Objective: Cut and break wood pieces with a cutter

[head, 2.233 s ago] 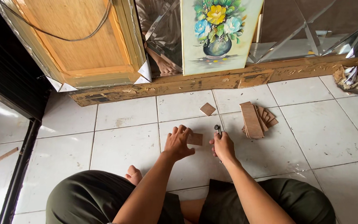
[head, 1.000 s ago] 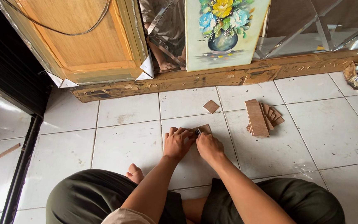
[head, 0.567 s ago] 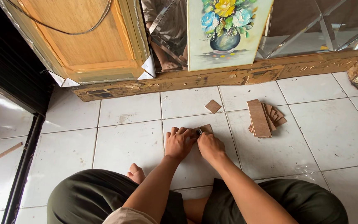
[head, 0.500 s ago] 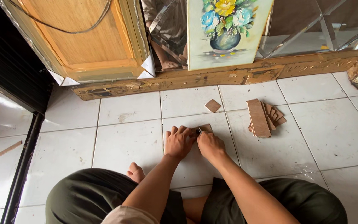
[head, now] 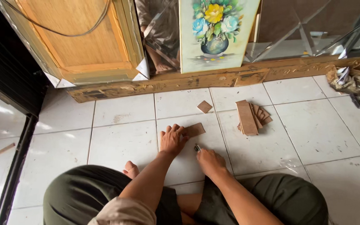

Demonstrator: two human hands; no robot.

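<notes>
Near the middle of the frame, on the white tiled floor (head: 121, 143), the left hand (head: 172, 140) lies flat with fingers spread, pressing down on one end of a small brown rectangular piece (head: 195, 130) that sticks out to the upper right from under the fingertips. Just below and to the right of it, the right hand (head: 210, 161) is closed around a small dark tool (head: 197, 147), whose tip shows above the knuckles and points toward the brown piece; tip and piece are near each other, though whether they touch cannot be told.

Above the hands, slightly right of centre, a small brown square piece (head: 204, 106) lies alone on a tile. Farther right sits a fanned stack of brown strips (head: 251, 117). Along the top of the frame a rough wooden beam (head: 196, 79) runs across, and a flower painting (head: 215, 33) leans behind it at top centre. A wooden panel (head: 80, 39) with a dark cable looped over it leans at upper left. At the bottom of the frame the person's crossed legs in olive trousers (head: 84, 196) fill the view, with bare toes (head: 131, 169) showing lower left of the hands.
</notes>
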